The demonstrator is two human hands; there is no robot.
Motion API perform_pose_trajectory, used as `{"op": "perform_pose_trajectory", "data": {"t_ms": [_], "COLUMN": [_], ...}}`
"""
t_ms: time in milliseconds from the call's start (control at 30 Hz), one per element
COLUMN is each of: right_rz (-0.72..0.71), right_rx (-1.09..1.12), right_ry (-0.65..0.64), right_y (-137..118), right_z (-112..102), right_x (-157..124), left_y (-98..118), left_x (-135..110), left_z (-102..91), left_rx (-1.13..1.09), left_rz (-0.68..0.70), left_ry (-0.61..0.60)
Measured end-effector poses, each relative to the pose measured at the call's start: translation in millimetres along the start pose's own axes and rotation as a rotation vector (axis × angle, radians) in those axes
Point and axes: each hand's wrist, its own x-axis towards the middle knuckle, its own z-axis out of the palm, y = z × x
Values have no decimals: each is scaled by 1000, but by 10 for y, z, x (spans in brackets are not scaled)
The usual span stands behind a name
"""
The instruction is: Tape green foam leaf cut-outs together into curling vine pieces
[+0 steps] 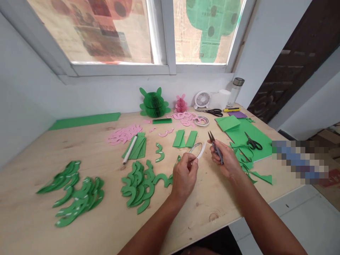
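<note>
My left hand (pixel 185 174) is closed in a pinch on a thin roll of white double-sided tape (pixel 198 150), held just above the wooden table (pixel 106 226). My right hand (pixel 224 161) is wrapped round a small pair of thread snips (pixel 214 146), blades pointing up and away, a little right of the tape. Curved green paper pieces (pixel 139 184) lie in a pile just left of my left hand. Green paper offcuts (pixel 248 163) lie right of my right hand.
More curved green pieces (pixel 74 193) lie at the left, pink pieces (pixel 123 135) and a white pen (pixel 130 149) further back. Green sheets (pixel 245 132) with black scissors (pixel 253 142) sit right. A green honeycomb figure (pixel 154 102), a fan (pixel 202 99) and a bottle (pixel 235 91) stand by the wall.
</note>
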Motion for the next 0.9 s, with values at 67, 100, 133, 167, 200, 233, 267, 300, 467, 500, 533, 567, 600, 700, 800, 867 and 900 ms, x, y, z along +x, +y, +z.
{"op": "perform_pose_trajectory", "data": {"t_ms": [67,100,133,167,200,233,267,300,467,500,533,567,600,700,800,867,900], "right_rz": [16,13,13,16,23,32,41,46,40,38,38,37,36,27,30,31,28], "right_rx": [-33,-49,-64,-77,-91,-107,-124,-139,-189,-198,-205,-208,-210,-211,-209,-206,-205], "right_ry": [-10,-8,-7,-12,-19,-31,-46,-61,-123,-136,-148,-158,-166,-174,-179,-185,-187], "right_y": [23,26,26,24,22,21,21,23,38,39,38,37,35,28,26,29,32], "right_z": [-10,-18,-26,-33,-38,-41,-43,-44,-38,-36,-34,-31,-28,-25,-26,-27,-28], "right_x": [1,-6,-15,-24,-31,-38,-42,-46,-61,-66,-71,-77,-82,-92,-92,-90,-88], "left_y": [-5,-11,-17,-22,-25,-26,-23,-18,15,17,17,16,15,18,29,36,37], "left_x": [-1,-2,-1,2,5,11,17,24,51,52,51,50,48,46,52,58,60], "left_z": [11,17,23,28,30,31,30,27,8,7,7,8,9,12,7,1,-1], "left_rx": [-138,-201,-255,-299,-334,-362,-385,-407,-492,-497,-500,-502,-503,-503,-496,-496,-497], "left_rz": [-50,-75,-99,-119,-135,-149,-160,-173,-224,-225,-223,-220,-216,-211,-221,-231,-235], "left_ry": [9,12,13,13,15,21,28,35,62,60,56,52,49,50,52,58,61]}}
